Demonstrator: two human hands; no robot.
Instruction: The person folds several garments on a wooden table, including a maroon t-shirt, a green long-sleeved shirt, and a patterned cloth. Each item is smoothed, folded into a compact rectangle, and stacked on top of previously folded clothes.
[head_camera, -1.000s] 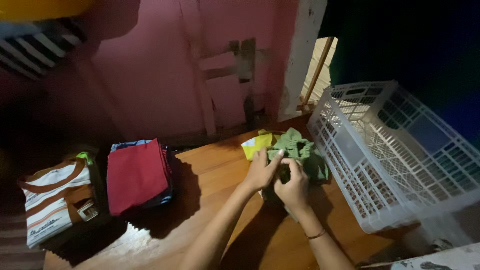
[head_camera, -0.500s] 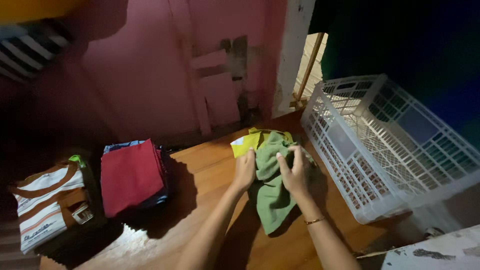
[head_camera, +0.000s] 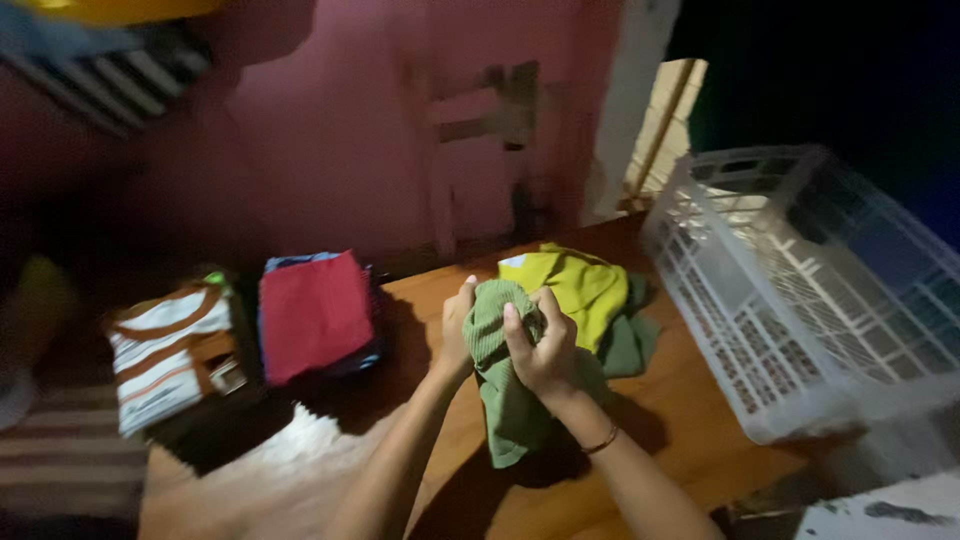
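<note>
Centrally, the left hand and right hand both gripped a green garment, lifted over the wooden table. Behind lay a yellow garment; farther right, a white crate; left, a red folded stack.

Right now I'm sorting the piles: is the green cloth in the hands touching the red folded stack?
Apart. The head view shows bare wooden table between the green cloth and the red folded stack.

crate right of garment pile, folded stacks left
</note>
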